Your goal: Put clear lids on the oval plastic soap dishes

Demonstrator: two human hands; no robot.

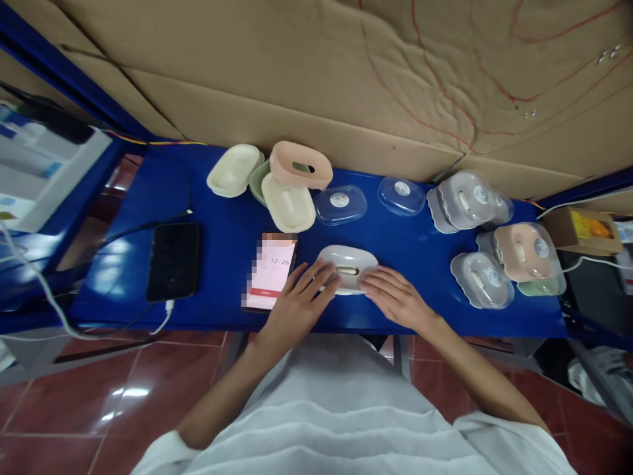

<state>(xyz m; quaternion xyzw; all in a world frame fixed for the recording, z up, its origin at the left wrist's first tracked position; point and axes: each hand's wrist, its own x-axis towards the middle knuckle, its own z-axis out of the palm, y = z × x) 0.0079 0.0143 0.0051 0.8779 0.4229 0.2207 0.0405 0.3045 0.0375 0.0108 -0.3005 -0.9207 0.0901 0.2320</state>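
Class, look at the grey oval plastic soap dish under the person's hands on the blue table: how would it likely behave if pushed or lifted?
The grey oval plastic soap dish looks like rigid moulded plastic, so it probably keeps its shape. It sits low and wide on the glossy blue table, so it would likely slide rather than tip. The left hand and right hand rest on its two ends; it seems light.

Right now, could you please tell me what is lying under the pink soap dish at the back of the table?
The pink soap dish rests tilted on a cream dish and a green one. Most of the green one is covered, so its inside cannot be seen.
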